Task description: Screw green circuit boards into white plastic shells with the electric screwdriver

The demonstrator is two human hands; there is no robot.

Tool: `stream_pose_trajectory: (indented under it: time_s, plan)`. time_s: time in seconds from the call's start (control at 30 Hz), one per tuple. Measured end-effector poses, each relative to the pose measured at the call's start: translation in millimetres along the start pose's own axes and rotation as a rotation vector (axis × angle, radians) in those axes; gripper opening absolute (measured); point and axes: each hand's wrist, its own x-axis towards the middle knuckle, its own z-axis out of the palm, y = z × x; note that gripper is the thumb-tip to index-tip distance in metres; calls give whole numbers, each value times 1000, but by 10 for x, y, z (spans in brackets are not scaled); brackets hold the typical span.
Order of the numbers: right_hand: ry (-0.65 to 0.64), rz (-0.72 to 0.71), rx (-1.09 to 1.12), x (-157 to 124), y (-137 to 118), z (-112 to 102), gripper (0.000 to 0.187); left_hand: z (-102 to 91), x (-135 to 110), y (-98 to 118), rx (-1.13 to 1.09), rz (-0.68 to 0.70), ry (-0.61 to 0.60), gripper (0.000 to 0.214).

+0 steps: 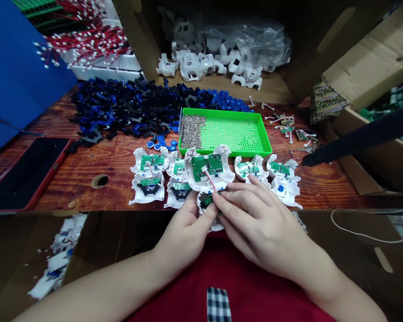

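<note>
Head view: small white plastic half-shell (216,225) in hand, six o'clock of centre.
Left hand (184,230) grips its side; right hand (260,219) has fingertips bunched at the wire end, pinch unclear. Thin red-and-white wire (209,178) runs toward eleven o'clock, to larger white plastic shell (201,184) with green circuit board (203,166). Judged light, stiff, smooth; wire fragile; hold rims.

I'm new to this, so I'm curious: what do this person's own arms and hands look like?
The left hand and right hand are bare; no gloves, rings or markings show. The left forearm and right forearm show no sleeves, watch or cables. Between them is a dark red garment with a black-and-white checked patch.
</note>
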Motion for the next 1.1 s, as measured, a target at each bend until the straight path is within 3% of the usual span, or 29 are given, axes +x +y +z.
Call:
stream_pose_trajectory:
  time_s: [0.07,0.13,0.2,0.23,0.3,0.37,0.43,0.53,0.8,0.97,1.1]
  plan:
    - [95,-27,57,-72,-18,25,40,-31,-36,8,12,6,-21,44]
    - [276,7,173,-158,-32,61,45,-61,-73,11,41,17,-22,41]
    - [440,187,358,-227,-42,101,48,-84,-101,8,67,30,-19,33]
    - [458,314,473,-247,-45,120,49,-90,-109,5,69,31,-26,29]
    - [348,530,710,-252,-54,148,44,-90,-111,3,37,15,-56,25]
    - [183,634,859,-216,-69,159,31,-73,-103,10,-11,-9,-86,30]
    - [98,682,895,-161,-90,154,18,-51,-94,25,-51,-34,-104,36]
    - [49,764,881,-82,-118,132,18,-29,-92,53,-46,-69,-125,44]
    - [85,764,959,-67,-106,169,23,-43,-84,53,38,-109,-171,49]
    - [125,710,999,-105,-91,188,26,-58,-57,69,40,-96,-223,40]
    - [111,766,1006,-128,-96,204,33,-71,-74,60,42,-63,-227,35]
